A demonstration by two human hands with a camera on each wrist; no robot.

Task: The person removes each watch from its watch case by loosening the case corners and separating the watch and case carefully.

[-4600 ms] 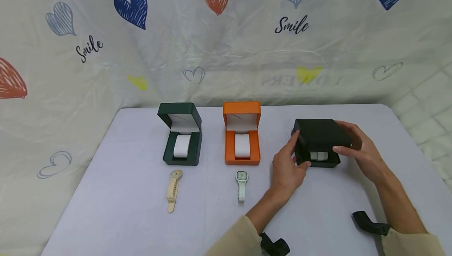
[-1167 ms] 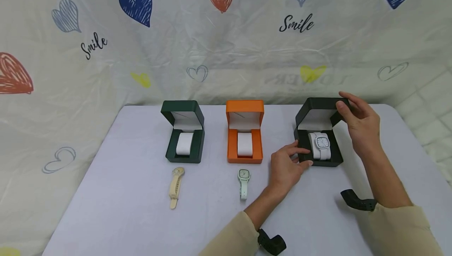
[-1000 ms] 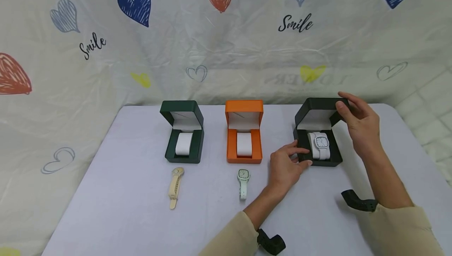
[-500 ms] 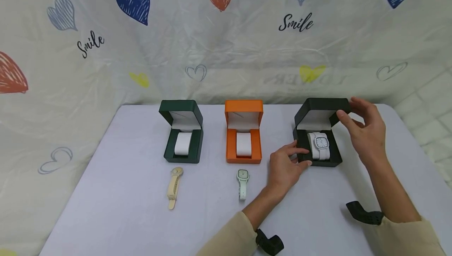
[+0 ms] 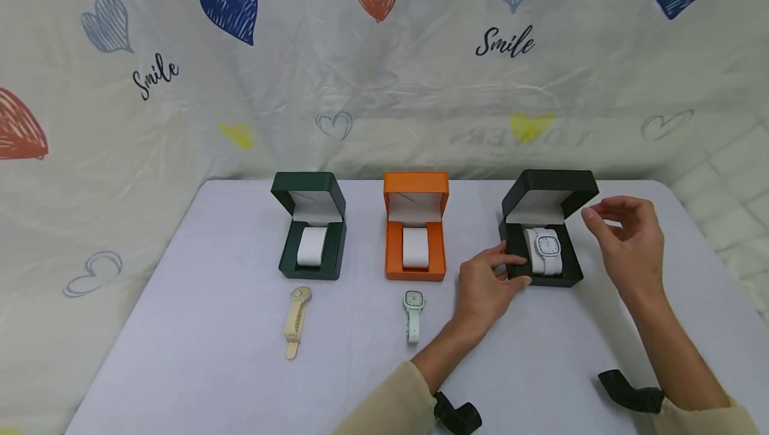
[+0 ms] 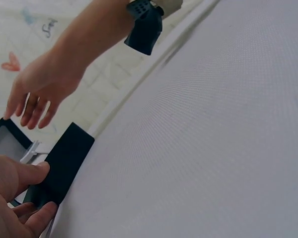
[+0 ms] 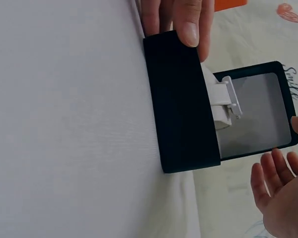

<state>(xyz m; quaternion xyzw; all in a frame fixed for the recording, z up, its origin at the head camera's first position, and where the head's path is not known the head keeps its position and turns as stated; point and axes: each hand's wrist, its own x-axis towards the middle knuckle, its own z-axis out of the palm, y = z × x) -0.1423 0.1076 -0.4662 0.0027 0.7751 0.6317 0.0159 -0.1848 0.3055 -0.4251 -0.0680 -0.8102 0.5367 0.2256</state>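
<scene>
A black watch box (image 5: pixel 543 278) stands at the right of the table with its lid up. Inside, a white watch (image 5: pixel 547 245) is wrapped round a white cushion. My left hand (image 5: pixel 489 288) grips the near left corner of the box base, thumb on the front and fingers at the side; the left wrist view shows its thumb and fingers on the base (image 6: pixel 64 163). Just right of the raised lid (image 5: pixel 549 180) is my right hand (image 5: pixel 637 245), fingers loosely bent with nothing between them. In the right wrist view its thumb overlaps the lid edge; contact cannot be judged.
An open green watch box (image 5: pixel 312 273) and an open orange watch box (image 5: pixel 414 275) stand to the left, each with a bare white cushion. In front lie a beige watch (image 5: pixel 294 321) and a pale green watch (image 5: pixel 413 315). A printed curtain (image 5: pixel 384 88) hangs behind the white table (image 5: pixel 198 355).
The black box's lid, lowered at first, has swung up and back, showing the white watch. My right hand has come off the lid, down and right. The left hand keeps its hold.
</scene>
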